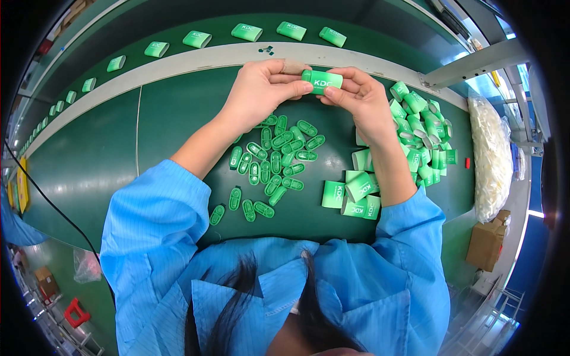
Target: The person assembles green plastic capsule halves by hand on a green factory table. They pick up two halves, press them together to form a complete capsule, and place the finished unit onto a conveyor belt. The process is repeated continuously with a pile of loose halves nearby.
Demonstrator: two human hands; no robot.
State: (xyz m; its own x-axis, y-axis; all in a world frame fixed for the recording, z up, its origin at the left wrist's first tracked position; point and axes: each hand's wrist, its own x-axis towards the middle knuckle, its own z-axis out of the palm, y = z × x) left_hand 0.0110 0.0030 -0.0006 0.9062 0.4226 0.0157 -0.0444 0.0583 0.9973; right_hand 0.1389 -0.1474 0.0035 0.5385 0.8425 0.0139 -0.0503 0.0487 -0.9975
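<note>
Above the far part of the green table, my two hands meet around one small green-and-white sleeve [328,82]. My right hand [367,99] pinches the sleeve between thumb and fingers. At its left end sits a green plastic cap [306,75], gripped by the thumb and fingers of my left hand [256,89]. A tan wrap covers one left finger. Below my hands lies a loose spread of oval green plastic caps [275,162]. Hollow green-and-white sleeves [360,186] lie beside my right forearm, with a bigger heap of sleeves [424,127] beyond it.
Past a pale rail [219,54], finished-looking green-and-white pieces [246,32] stand in a row along a green belt [214,24]. A clear bag of whitish pieces [491,157] is at the right edge, above a cardboard box [488,240]. A black cable [59,209] crosses the left side.
</note>
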